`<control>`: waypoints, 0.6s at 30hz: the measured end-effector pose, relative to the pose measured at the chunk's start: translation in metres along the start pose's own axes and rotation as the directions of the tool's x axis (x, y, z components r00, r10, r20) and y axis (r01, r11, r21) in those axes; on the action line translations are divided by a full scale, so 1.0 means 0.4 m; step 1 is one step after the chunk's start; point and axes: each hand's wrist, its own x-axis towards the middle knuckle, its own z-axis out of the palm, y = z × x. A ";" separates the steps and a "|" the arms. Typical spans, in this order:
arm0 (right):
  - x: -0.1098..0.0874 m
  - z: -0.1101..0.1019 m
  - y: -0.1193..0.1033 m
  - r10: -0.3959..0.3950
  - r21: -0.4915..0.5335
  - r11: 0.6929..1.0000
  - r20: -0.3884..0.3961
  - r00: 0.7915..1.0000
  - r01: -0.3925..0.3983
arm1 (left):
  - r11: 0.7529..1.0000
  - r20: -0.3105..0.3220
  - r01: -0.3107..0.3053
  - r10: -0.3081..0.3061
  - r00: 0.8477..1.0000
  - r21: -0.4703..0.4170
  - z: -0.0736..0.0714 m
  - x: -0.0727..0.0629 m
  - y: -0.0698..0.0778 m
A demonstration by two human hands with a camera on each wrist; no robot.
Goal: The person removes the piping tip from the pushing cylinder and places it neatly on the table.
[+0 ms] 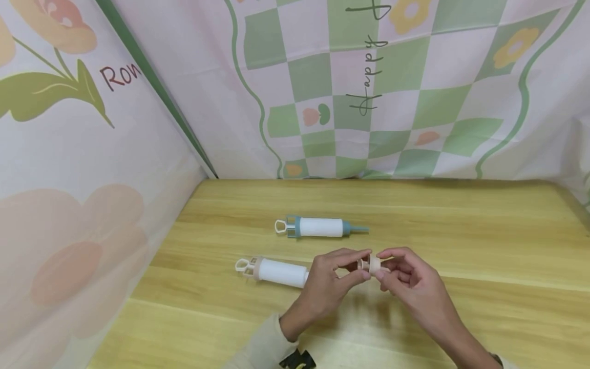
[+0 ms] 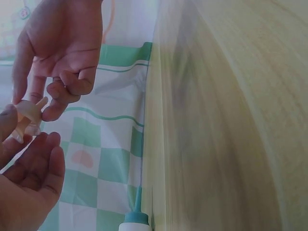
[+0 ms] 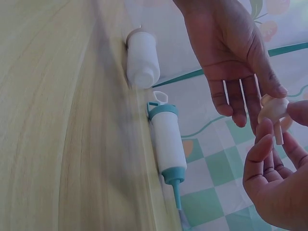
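Observation:
Over the table, both hands pinch a small beige nozzle piece [image 1: 375,264] with a flared body and a short stem [image 3: 279,134]. Thumb and forefinger of my left hand [image 1: 328,281] hold its left side. My right hand [image 1: 417,287] grips the right side, its other fingers curled; whether the piece is one part or two, I cannot tell. Left of my left hand lies a white syringe-like tube [image 1: 282,272] with a beige collar and pull handle. The hand covers its right end in the head view; the right wrist view shows a bare white neck [image 3: 145,79] there.
Farther back on the wooden table [image 1: 461,220] lies a similar white tube [image 1: 321,227] with teal collar, white pull ring and thin teal nozzle [image 1: 359,229]. Printed cloths hang behind the table [image 1: 350,77] and along its left side [image 1: 92,169].

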 end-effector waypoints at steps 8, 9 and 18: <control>-0.001 -0.002 0.000 -0.014 -0.003 1.000 -0.003 1.000 0.014 | 1.000 -0.011 0.008 -0.008 1.000 0.013 -0.002 -0.004 -0.001; -0.001 -0.002 0.000 -0.015 -0.001 1.000 -0.002 1.000 0.015 | 1.000 -0.013 0.011 -0.011 1.000 0.021 -0.002 -0.004 -0.001; -0.002 -0.006 0.008 -0.025 0.049 0.999 0.023 0.999 0.024 | 0.999 -0.017 0.002 -0.002 1.000 0.046 -0.004 0.002 0.002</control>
